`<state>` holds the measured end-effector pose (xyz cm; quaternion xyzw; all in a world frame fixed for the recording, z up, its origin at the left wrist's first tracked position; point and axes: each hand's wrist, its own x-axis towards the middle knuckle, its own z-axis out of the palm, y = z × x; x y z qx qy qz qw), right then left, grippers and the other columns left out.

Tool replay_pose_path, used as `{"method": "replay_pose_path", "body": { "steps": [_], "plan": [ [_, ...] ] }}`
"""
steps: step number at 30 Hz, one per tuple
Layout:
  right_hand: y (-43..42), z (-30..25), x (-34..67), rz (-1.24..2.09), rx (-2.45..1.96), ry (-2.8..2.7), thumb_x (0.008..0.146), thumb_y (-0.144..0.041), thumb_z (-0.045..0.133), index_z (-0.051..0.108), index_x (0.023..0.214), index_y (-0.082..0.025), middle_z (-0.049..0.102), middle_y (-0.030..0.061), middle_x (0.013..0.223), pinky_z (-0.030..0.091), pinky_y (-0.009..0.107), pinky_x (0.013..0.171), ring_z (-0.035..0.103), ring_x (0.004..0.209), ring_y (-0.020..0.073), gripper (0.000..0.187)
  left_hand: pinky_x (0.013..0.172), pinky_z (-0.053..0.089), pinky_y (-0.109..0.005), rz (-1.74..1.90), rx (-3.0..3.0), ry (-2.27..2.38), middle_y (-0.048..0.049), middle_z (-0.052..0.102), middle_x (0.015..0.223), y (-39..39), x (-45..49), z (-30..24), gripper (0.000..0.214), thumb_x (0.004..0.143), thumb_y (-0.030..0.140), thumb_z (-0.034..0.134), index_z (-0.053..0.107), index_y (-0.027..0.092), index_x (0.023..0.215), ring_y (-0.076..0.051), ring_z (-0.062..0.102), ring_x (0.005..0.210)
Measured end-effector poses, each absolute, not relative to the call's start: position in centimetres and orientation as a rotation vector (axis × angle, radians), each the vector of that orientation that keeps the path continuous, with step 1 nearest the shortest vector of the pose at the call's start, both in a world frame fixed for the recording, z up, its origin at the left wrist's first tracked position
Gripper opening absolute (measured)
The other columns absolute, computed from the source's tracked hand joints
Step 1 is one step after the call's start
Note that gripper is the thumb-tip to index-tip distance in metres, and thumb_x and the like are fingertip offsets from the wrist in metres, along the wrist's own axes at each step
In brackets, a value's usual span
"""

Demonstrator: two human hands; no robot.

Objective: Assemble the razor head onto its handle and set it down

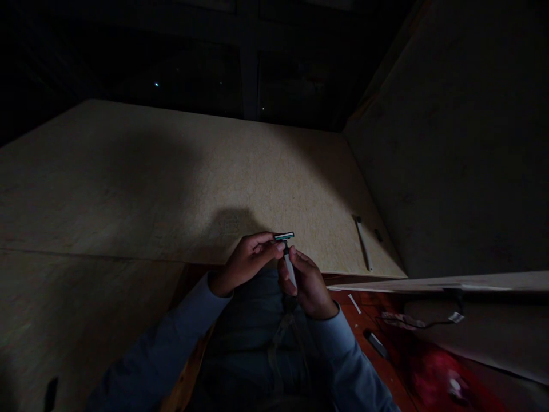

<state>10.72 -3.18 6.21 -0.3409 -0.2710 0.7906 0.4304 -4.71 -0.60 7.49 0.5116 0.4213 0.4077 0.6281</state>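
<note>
Gripping the razor (290, 272), the right hand (309, 285) curls closed round its handle while the left hand (252, 257) pinches its head, seemingly fitted, how firmly unclear. On the desk (295, 189) right of the grip, another handle (364, 246) and a small dark piece (378, 235) lie apart, apparently unjoined.

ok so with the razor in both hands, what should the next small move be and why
I'd probably have the left hand gently test whether the crosswise head sits firmly, keeping the right hand steady: the right grips the white handle, the left's fingers are already at the head, and the picture doesn't show whether it is locked on.
</note>
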Motion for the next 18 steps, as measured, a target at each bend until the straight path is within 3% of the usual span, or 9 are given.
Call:
{"method": "replay_pose_path", "body": {
  "steps": [8, 12, 15, 18],
  "plan": [
    [-3.4, 6.3, 11.0, 1.927, -0.895, -0.861, 0.086, -0.071, 0.058, 0.061, 0.087, -0.016, 0.059, -0.0011, 0.053, 0.025, 0.019, 0.031, 0.041, 0.031, 0.0082, 0.055, 0.074, 0.047, -0.027, 0.899, 1.039, 0.956, -0.0054, 0.067, 0.081, -0.7, -4.6, 7.5, 0.039, 0.080, 0.049, 0.075, 0.071, 0.013, 0.091, -0.016, 0.061, 0.079],
    [-3.1, 5.8, 11.4, 1.872, -0.954, -0.984, 0.089, -0.071, 0.053, 0.065, 0.095, -0.015, 0.063, 0.0007, 0.058, 0.036, 0.020, 0.038, 0.049, 0.039, 0.0095, 0.058, 0.072, 0.048, -0.027, 0.946, 0.995, 0.911, -0.0056, 0.066, 0.080, -0.6, -4.5, 6.9, 0.036, 0.084, 0.049, 0.071, 0.070, 0.014, 0.090, -0.016, 0.061, 0.078],
    [-2.1, 5.3, 13.4, 1.639, -1.067, -1.104, 0.088, -0.069, 0.056, 0.068, 0.090, -0.015, 0.065, 0.0033, 0.068, 0.044, 0.023, 0.049, 0.055, 0.051, 0.0110, 0.055, 0.071, 0.049, -0.027, 1.022, 0.888, 0.885, -0.0077, 0.068, 0.088, -0.5, -4.5, 6.9, 0.034, 0.084, 0.046, 0.072, 0.067, 0.013, 0.090, -0.017, 0.063, 0.082],
    [-0.6, 4.6, 17.4, 1.155, -1.326, -1.180, 0.087, -0.059, 0.063, 0.069, 0.092, -0.016, 0.064, 0.0024, 0.071, 0.045, 0.025, 0.058, 0.056, 0.060, 0.0126, 0.044, 0.068, 0.050, -0.026, 1.092, 0.783, 0.836, -0.0076, 0.068, 0.088, -0.3, -4.6, 7.1, 0.033, 0.081, 0.044, 0.075, 0.065, 0.014, 0.088, -0.017, 0.064, 0.081]
  ]
}}
